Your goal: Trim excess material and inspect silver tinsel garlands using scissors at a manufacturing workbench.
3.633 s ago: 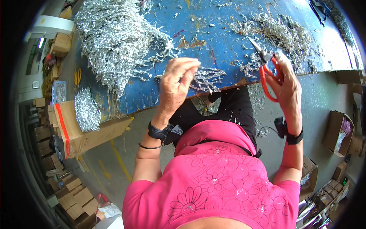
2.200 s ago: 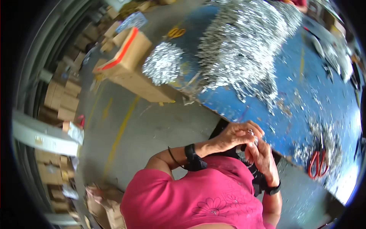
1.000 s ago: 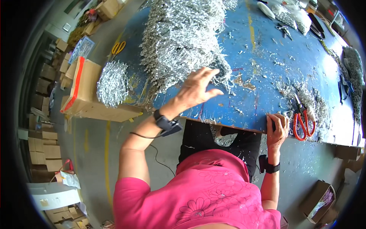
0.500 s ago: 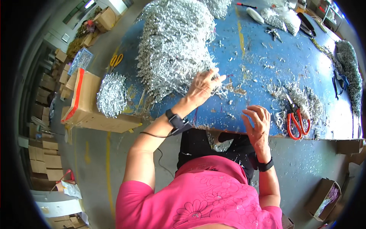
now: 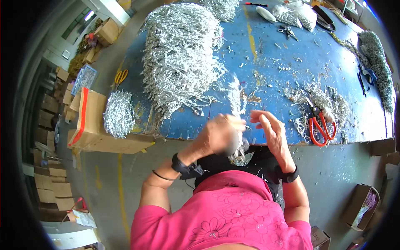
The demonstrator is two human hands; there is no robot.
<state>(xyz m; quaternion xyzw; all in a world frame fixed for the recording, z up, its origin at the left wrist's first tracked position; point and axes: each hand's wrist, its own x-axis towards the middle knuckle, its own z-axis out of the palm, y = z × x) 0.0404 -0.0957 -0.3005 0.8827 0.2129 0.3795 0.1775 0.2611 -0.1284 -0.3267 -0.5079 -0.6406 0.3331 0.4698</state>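
Two hands: left hand point(image 5: 221, 135) and right hand point(image 5: 271, 134), close together over the near edge of the blue desk point(image 5: 175, 128).
Silver strand point(image 5: 235, 98): upper length over the desk, running down to the left hand; lower end hard to tell from the glitter between the person's legs.
Snag risk: loose ends of the silver heap point(image 5: 179, 58) reach toward the strand; if they are tangled with it, a pull could drag more out. Whether they join, cannot tell.
Slip risk: thin, crinkled foil could slide loose or shed bits if pinched by only a few threads.
Red-handled scissors point(image 5: 319, 115): handles at the desk's near edge, tips by the scrap pile point(image 5: 335, 100); a sweep of the right forearm could knock them off.
Left grip: looks closed around the strand; motion blur hides the fingertips, so how firmly is unclear.
Right grip: loosely open, fingers bent, holding nothing; fingertips just beside the strand, no contact visible.
Small silver bundle point(image 5: 118, 114): far left, against the cardboard box point(image 5: 93, 106), well apart from both hands.
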